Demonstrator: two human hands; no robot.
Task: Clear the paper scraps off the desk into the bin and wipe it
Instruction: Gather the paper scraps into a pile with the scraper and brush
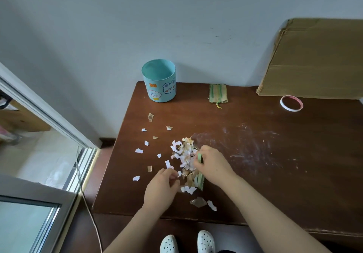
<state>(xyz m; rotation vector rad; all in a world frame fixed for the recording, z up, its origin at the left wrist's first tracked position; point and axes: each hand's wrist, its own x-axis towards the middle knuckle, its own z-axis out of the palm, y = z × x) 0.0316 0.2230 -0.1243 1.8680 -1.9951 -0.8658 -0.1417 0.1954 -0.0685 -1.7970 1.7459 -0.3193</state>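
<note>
A pile of torn white and tan paper scraps (185,155) lies on the brown desk (255,174), near its left front. More loose scraps (139,150) are scattered to the pile's left and behind it. My right hand (213,166) presses against the pile's right side, closed on a green striped cloth (200,180) that shows under the palm. At the pile's near-left edge my left hand (161,188) has its fingers curled and pinched on white scraps. The teal bin (159,81), with cartoon stickers, stands upright and open at the desk's back left corner.
A second folded green-yellow cloth (218,93) lies at the back of the desk. A tape roll (291,103) and a leaning cardboard sheet (314,60) are at the back right. White smears (251,141) mark the desk. A glass door frame (49,119) is left.
</note>
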